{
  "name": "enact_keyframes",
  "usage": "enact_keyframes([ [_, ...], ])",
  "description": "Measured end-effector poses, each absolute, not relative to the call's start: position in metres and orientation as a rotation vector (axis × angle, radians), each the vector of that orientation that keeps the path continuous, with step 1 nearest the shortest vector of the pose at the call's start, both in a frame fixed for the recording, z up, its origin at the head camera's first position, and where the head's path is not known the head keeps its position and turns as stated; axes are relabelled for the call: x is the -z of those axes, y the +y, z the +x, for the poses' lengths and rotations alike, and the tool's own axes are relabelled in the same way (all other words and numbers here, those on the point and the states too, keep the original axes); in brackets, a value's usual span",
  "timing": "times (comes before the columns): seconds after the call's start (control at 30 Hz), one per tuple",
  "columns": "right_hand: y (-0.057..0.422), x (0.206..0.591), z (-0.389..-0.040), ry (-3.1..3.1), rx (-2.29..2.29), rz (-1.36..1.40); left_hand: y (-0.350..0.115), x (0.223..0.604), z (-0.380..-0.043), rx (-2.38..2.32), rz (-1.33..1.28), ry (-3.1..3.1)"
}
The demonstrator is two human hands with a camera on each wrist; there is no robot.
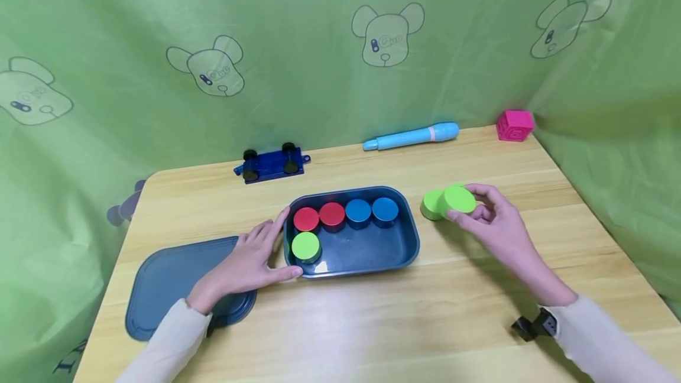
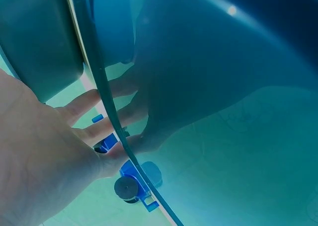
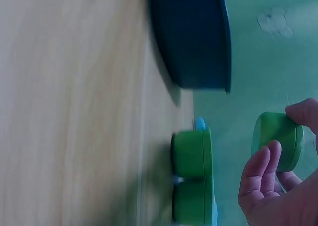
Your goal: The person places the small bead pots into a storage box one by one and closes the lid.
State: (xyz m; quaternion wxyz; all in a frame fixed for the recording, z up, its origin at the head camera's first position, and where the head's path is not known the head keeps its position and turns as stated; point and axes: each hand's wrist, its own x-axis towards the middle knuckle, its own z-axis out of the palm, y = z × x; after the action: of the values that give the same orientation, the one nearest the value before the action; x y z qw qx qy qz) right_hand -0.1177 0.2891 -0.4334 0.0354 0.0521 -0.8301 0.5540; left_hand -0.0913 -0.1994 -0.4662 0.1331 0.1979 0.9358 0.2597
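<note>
My right hand (image 1: 495,217) holds a short green cylinder (image 1: 459,200) between thumb and fingers, raised off the table. Beneath and beside it, two more green cylinders (image 3: 191,154) stand on the tabletop; in the head view the held one mostly hides one of them. My left hand (image 1: 250,262) rests with spread fingers against the left end of a dark blue box (image 1: 367,256), thumb at its front corner. Inside the box, two red cylinders (image 1: 332,216) and two blue cylinders (image 1: 371,211) form a back row. One green cylinder (image 1: 305,247) sits at front left.
A dark blue lid (image 1: 170,282) lies left of the box, partly under my left forearm. Along the table's back edge are a blue toy car base (image 1: 271,164) with black wheels, a light blue pen (image 1: 409,136) and a pink cube (image 1: 515,125). Green cloth (image 1: 298,52) hangs behind.
</note>
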Motion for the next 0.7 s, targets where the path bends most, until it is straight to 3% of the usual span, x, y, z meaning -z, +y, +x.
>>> enact_keyframes([
  [0.7, 0.211, 0.436, -0.107, -2.69, -1.671, 0.448, -0.2, 0.466, -0.093, -0.754, 0.57, 2.712],
])
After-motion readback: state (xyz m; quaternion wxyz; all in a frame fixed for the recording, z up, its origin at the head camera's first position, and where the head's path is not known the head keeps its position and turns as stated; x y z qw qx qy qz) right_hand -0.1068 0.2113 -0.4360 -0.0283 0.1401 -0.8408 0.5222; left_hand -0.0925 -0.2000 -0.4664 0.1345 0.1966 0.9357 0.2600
